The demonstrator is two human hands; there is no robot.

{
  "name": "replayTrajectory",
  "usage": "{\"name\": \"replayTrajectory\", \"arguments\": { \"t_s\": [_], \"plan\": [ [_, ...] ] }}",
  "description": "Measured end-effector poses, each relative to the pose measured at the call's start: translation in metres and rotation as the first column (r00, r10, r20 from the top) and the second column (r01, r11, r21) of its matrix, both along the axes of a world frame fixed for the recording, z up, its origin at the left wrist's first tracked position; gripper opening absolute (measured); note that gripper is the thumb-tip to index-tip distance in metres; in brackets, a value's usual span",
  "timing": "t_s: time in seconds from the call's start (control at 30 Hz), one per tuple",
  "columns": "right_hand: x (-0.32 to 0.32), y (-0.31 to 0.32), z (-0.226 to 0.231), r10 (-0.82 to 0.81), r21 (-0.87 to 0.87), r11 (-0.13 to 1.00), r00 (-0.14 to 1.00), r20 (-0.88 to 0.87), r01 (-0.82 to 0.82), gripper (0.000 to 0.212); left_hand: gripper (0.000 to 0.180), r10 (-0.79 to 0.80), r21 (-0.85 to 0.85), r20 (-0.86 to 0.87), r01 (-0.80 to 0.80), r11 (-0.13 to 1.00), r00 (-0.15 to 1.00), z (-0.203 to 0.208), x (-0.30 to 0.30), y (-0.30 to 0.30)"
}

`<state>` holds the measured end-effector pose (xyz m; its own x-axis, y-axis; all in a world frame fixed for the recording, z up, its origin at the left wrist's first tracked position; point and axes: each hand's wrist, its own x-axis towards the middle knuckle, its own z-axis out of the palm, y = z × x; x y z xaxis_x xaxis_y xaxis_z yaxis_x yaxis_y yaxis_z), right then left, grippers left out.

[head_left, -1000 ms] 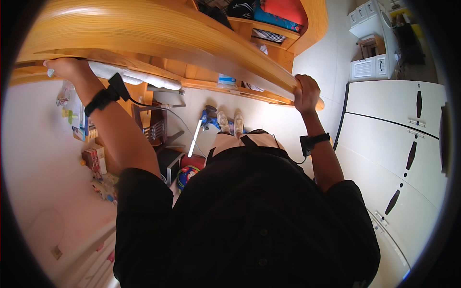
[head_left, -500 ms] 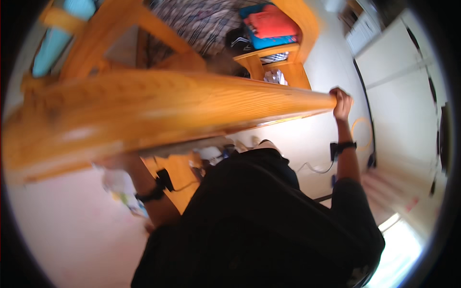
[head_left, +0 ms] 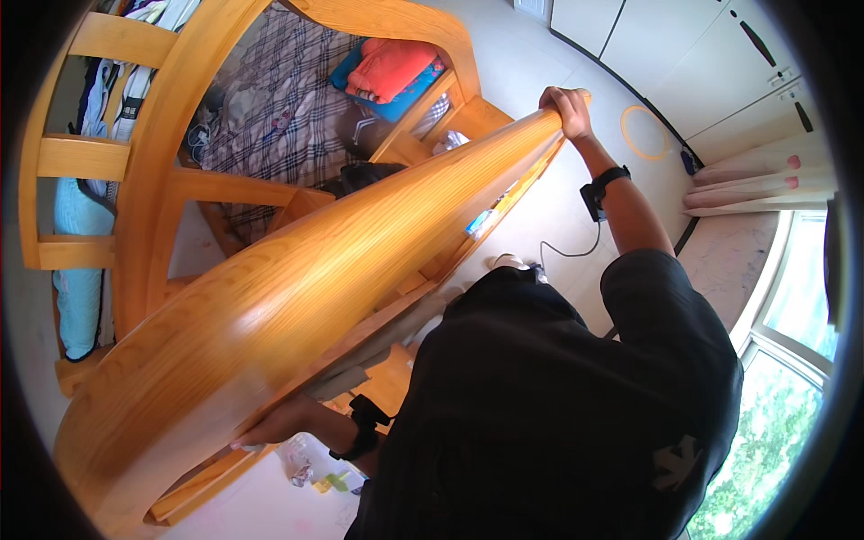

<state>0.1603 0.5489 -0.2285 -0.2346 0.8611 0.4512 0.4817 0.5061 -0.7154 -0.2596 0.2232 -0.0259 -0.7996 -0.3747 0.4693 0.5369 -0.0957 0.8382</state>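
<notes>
A wide curved wooden rail (head_left: 297, 297) of a loft bed runs from lower left to upper right. My right hand (head_left: 565, 108) grips its far end at the upper right, a black band on the wrist. My left hand (head_left: 274, 427) holds the underside of the rail at the lower left, also with a black wrist strap. My black shirt (head_left: 558, 405) fills the lower right. Beyond the rail lies a plaid blanket (head_left: 279, 117) with folded orange and blue clothes (head_left: 387, 72) on it.
Wooden guard slats (head_left: 81, 153) stand at the left, with a light blue pillow (head_left: 76, 270) behind them. White cupboard doors (head_left: 711, 54) line the upper right wall. A window (head_left: 783, 414) shows at the lower right. An orange ring (head_left: 646, 133) lies on the floor.
The view has swung up and over the rail: the desk shelves below dropped out of sight, and the bed's blanket and clothes came into view. Both hands keep hold of the rail.
</notes>
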Motion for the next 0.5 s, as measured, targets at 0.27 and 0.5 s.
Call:
{"name": "replayTrajectory", "arguments": {
  "t_s": [0.27,0.5],
  "plan": [
    [0.002,-0.006,0.001,-0.054,0.049,0.997,0.998,-0.028,0.056,0.038,0.076,-0.192,-0.041,-0.027,0.19,0.981,0.981,0.006,-0.002,0.003],
    [-0.017,-0.004,-0.003,0.025,-0.029,0.999,0.999,-0.035,-0.026,0.035,0.053,0.025,-0.477,-0.191,-0.115,0.871,0.981,-0.034,-0.068,-0.05]
  ]
}}
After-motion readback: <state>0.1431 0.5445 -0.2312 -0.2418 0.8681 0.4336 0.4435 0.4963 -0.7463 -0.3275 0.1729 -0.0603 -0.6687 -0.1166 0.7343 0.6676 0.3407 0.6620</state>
